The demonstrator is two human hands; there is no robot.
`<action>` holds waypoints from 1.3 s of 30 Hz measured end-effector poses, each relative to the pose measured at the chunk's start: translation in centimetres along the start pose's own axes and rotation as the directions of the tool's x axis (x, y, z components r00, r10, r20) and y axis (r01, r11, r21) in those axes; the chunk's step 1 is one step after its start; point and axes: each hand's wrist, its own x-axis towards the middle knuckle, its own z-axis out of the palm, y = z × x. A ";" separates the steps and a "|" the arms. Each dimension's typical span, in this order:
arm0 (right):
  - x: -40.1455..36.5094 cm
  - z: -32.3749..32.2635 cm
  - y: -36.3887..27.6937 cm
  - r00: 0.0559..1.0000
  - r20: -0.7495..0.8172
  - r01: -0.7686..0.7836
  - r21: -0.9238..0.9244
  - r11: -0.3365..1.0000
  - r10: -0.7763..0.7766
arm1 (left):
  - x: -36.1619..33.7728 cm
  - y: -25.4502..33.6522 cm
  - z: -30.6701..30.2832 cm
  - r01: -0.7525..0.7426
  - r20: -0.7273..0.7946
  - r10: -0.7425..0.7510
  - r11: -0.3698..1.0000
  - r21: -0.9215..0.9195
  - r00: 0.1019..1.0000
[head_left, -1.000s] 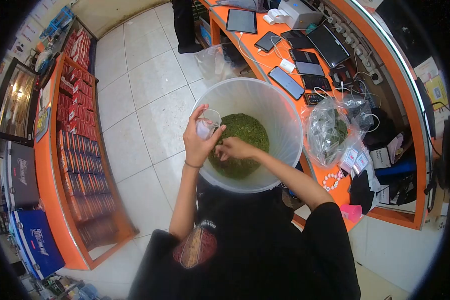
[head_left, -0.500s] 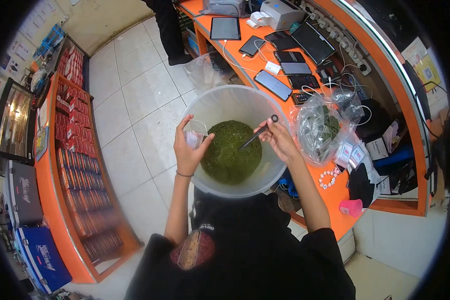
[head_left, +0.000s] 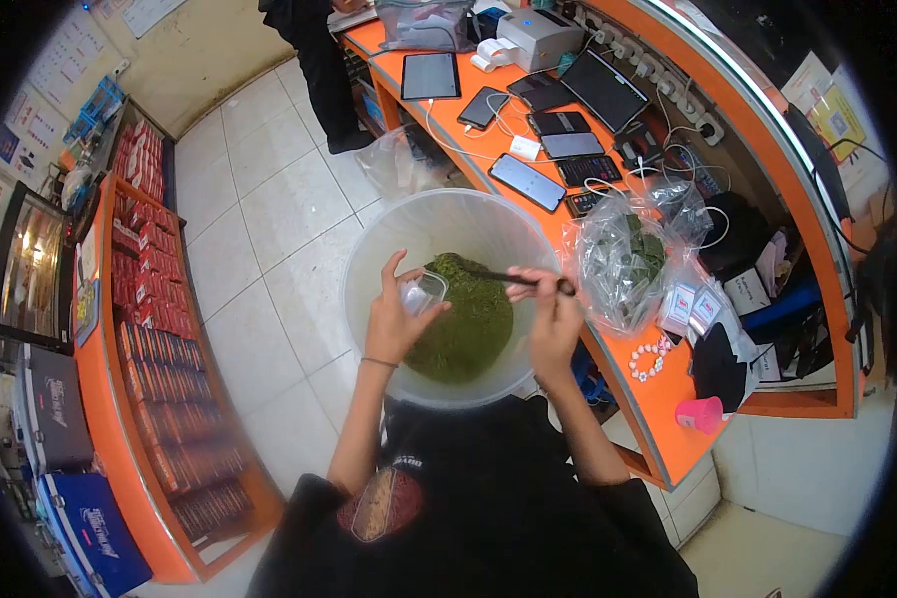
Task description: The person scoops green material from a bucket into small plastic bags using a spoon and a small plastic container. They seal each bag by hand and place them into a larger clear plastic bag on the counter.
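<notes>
A large translucent tub (head_left: 369,349) stands in front of me, with green powdery material (head_left: 463,344) in its bottom. My left hand (head_left: 397,314) holds a small clear container (head_left: 427,289) over the left part of the tub, fingers wrapped round its side. The fingers of my right hand (head_left: 551,324) are closed on the handle of a dark spoon (head_left: 513,278), above the tub's right side. The spoon's far end carries some green material and is beside the small container's opening.
An orange desk (head_left: 608,349) on the right bears phones (head_left: 528,181), a tablet (head_left: 431,76), a printer (head_left: 543,40), a plastic bag of green material (head_left: 623,259) and a pink cup (head_left: 700,414). A person's dark-clothed leg (head_left: 324,80) is at the top. Shelves (head_left: 100,369) stand left.
My right hand has turned, and the spoon has come up out of the green material toward the small container. My left hand and the container have shifted slightly right and down in view.
</notes>
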 end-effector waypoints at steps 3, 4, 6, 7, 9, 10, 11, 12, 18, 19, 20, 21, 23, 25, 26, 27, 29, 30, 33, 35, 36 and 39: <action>-1.0 0.4 -0.7 0.936 0.211 0.320 -0.183 0.930 -0.280 | 0.4 1.1 0.4 0.033 0.011 -0.032 0.995 -0.091 0.999; -1.2 0.5 -0.9 0.825 0.356 0.535 -0.241 0.810 -0.439 | 0.6 1.1 0.5 0.029 0.011 -0.029 0.995 -0.091 1.000; -1.8 0.5 -1.3 0.795 0.410 0.565 -0.231 0.792 -0.447 | 0.7 1.1 0.7 0.027 0.013 -0.025 0.992 -0.122 1.000; -1.9 0.5 -1.5 0.763 0.464 0.591 -0.218 0.776 -0.451 | 0.6 1.1 0.7 0.026 0.013 -0.025 0.992 -0.124 1.000; -2.0 0.0 -1.3 0.732 0.515 0.618 -0.223 0.754 -0.447 | 0.5 1.1 0.7 0.053 0.039 -0.048 0.989 -0.141 0.998; -2.1 -0.1 -1.3 0.723 0.506 0.632 -0.211 0.746 -0.470 | 0.5 1.1 0.7 0.055 0.037 -0.050 0.988 -0.142 0.998; -2.1 -0.2 -1.3 0.714 0.498 0.647 -0.198 0.737 -0.493 | 0.5 1.0 0.7 0.052 0.043 -0.046 0.989 -0.138 0.998; -2.2 -0.5 -1.1 0.712 0.501 0.647 -0.197 0.737 -0.491 | 0.5 1.0 0.7 0.049 0.050 -0.043 0.990 -0.135 0.998; -2.2 -1.3 -0.4 0.853 0.521 0.246 -0.347 0.905 -0.032 | 0.4 1.2 0.5 -0.069 -0.045 0.064 0.988 -0.135 0.997; -2.2 -1.7 -0.3 0.853 0.521 0.247 -0.347 0.905 -0.033 | 0.3 1.3 0.4 -0.070 -0.046 0.064 0.988 -0.136 0.997; -2.3 -2.0 -0.2 0.780 0.570 0.056 -0.475 0.878 0.259 | 0.2 1.4 0.4 -0.070 -0.076 0.059 0.986 -0.151 0.995; -2.2 -2.2 -0.1 0.637 0.566 -0.107 -0.607 0.787 0.523 | 0.4 1.6 0.3 -0.075 -0.108 0.057 0.983 -0.166 0.992; -1.8 -1.7 0.5 0.799 0.517 -0.002 -0.509 0.861 0.307 | 0.4 2.0 0.2 -0.089 -0.133 0.061 0.973 -0.211 0.989; -2.2 -1.4 1.7 0.901 0.424 0.108 -0.420 0.901 0.089 | -0.4 2.3 0.0 -0.085 -0.145 0.049 0.963 -0.254 0.988; -1.9 -1.2 2.8 0.872 0.487 0.191 -0.434 0.880 0.051 | -0.6 2.6 0.0 -0.113 -0.165 0.077 0.968 -0.225 0.983; -1.2 -0.8 2.8 0.839 0.544 0.277 -0.442 0.853 0.009 | -0.4 2.9 -0.1 -0.151 -0.184 0.115 0.969 -0.194 0.976; -0.8 0.2 1.9 0.895 0.412 0.000 -0.385 0.923 0.172 | -0.2 3.8 -0.6 -0.138 -0.141 0.113 0.974 -0.182 0.984; -0.4 0.7 1.4 0.883 0.309 -0.270 -0.279 0.921 0.353 | -0.3 4.0 -1.0 -0.116 -0.110 0.099 0.979 -0.167 0.989; 0.8 0.8 2.0 0.863 0.327 -0.322 -0.231 0.918 0.385 | -0.3 3.0 -1.5 -0.058 0.085 0.081 0.970 -0.238 0.993; 1.6 0.7 1.2 0.861 0.384 -0.211 -0.327 0.921 0.333 | -0.5 3.0 -2.1 0.029 0.189 0.048 0.923 -0.383 0.981; 1.8 0.8 2.1 0.839 0.521 -0.004 -0.279 0.960 0.155 | -0.6 3.1 -2.4 0.132 0.292 0.027 0.850 -0.509 0.956; 1.7 0.5 3.0 0.774 0.633 0.177 -0.215 0.961 -0.001 | -0.4 3.9 -2.9 0.129 0.352 0.109 0.799 -0.588 0.930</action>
